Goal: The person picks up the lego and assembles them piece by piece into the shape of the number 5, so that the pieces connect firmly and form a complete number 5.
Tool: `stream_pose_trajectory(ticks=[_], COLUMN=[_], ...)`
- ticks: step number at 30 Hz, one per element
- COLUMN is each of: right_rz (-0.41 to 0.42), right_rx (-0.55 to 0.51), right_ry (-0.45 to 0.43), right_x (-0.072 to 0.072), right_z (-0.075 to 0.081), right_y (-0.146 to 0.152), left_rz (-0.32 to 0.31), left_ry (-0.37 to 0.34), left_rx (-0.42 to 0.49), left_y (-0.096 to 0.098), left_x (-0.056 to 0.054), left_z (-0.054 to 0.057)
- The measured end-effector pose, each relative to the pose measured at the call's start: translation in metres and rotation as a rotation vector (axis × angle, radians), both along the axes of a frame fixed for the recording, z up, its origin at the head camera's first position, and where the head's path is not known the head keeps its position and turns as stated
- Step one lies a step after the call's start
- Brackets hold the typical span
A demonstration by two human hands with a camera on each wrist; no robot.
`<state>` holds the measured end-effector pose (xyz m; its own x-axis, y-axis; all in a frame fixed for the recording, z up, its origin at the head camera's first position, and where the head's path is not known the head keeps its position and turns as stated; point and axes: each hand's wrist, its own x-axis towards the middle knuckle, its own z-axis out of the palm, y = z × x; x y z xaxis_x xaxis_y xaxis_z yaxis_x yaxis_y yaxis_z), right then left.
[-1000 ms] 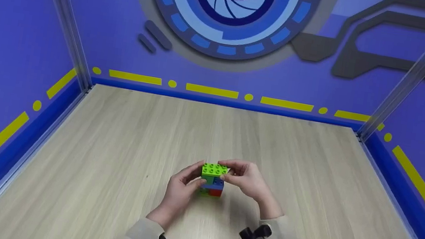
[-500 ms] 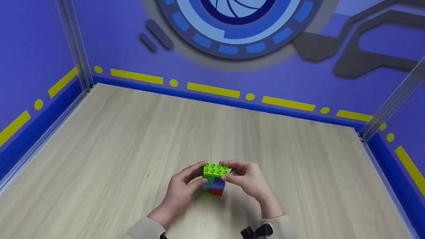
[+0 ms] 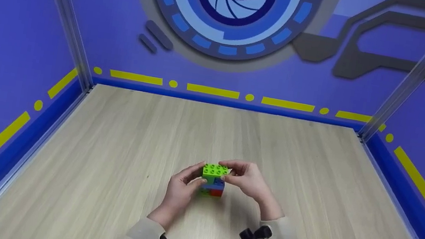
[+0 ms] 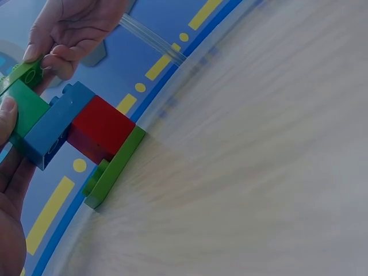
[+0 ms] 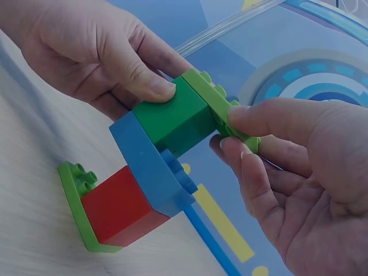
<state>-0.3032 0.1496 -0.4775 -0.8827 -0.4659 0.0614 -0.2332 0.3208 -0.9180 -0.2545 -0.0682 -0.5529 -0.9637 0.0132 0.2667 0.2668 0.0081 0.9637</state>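
A small tower of toy building bricks stands on the table. At its bottom is a light green plate (image 5: 75,201), carrying a red brick (image 5: 123,207) on one end. Above the red one lies a blue brick (image 5: 152,164), then a dark green brick (image 5: 172,118). A second light green plate (image 3: 215,171) tops the tower and juts out past the dark green brick. My left hand (image 3: 178,190) grips the dark green brick, thumb on its near face. My right hand (image 3: 251,182) pinches the overhanging end of the top plate. Whether that plate is fully seated, I cannot tell.
The wooden table (image 3: 142,138) extends around the tower. Blue printed walls (image 3: 96,26) with clear corner posts enclose it at the back and sides. Black wrist cameras (image 3: 255,234) sit at both cuffs.
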Motion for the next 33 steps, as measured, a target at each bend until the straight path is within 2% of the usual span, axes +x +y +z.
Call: stream_pose_trajectory(ticks=[8, 12, 15, 19, 33], right_rz=[-0.004, -0.004, 0.000, 0.004, -0.001], right_rx=[-0.006, -0.011, -0.016, -0.024, -0.038], right_ry=[0.006, 0.004, -0.003, -0.002, -0.020], right_x=[-0.001, -0.001, 0.000, 0.000, 0.000], right_z=[-0.003, -0.002, -0.002, -0.003, -0.004], right_y=[0.000, 0.000, 0.000, 0.000, 0.000], left_rz=[-0.022, 0.008, 0.032, 0.034, 0.016], left_ry=[-0.004, -0.006, -0.026, -0.040, -0.002], left_rx=[0.021, 0.004, 0.018, 0.055, 0.080], left_y=[0.000, 0.000, 0.001, 0.002, 0.002], left_x=[0.000, 0.000, 0.000, 0.000, 0.001], left_z=[0.000, 0.001, 0.002, 0.005, 0.010])
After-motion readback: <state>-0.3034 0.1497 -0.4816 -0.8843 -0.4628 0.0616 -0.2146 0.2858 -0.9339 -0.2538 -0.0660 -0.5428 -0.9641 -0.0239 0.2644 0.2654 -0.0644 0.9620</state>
